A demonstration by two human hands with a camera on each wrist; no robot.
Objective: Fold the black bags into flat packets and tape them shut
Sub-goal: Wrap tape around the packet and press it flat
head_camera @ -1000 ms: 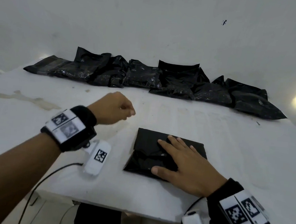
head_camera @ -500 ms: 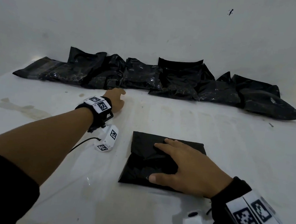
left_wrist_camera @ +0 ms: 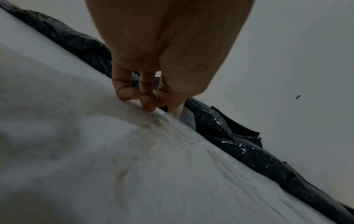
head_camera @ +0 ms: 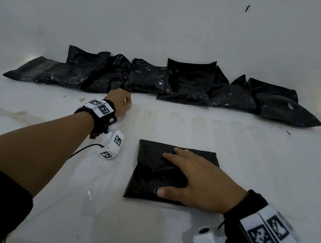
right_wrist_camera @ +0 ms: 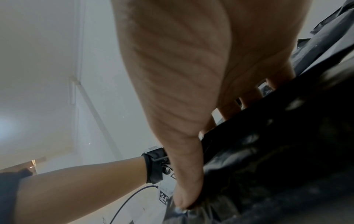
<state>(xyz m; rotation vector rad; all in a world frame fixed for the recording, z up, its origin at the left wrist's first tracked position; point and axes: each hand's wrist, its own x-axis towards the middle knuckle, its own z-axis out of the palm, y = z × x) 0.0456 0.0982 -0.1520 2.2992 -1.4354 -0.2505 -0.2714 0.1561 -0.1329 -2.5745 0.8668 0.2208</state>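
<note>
A folded black bag point(head_camera: 150, 171) lies flat on the white table point(head_camera: 249, 170), near me. My right hand point(head_camera: 195, 180) presses down on it with straight, spread fingers, and the thumb rests on its near edge; the right wrist view shows the same hand point(right_wrist_camera: 191, 91) on the crinkled black plastic point(right_wrist_camera: 277, 151). My left hand point(head_camera: 119, 102) is stretched far forward, just short of the row of black bags point(head_camera: 150, 78). In the left wrist view its curled fingertips point(left_wrist_camera: 149, 106) touch the table, and thumb and forefinger pinch a clear strip of tape point(left_wrist_camera: 188, 119).
Several filled black bags point(head_camera: 276, 105) line the back of the table against the white wall point(head_camera: 166, 23). A brownish stain point(head_camera: 4, 113) marks the table at the left. A faint clear strip point(head_camera: 88, 193) lies on the table near my left forearm.
My left hand has reached forward from mid-table to the back of the table, near the row of bags, and come down on the table. The right hand has stayed on the folded bag.
</note>
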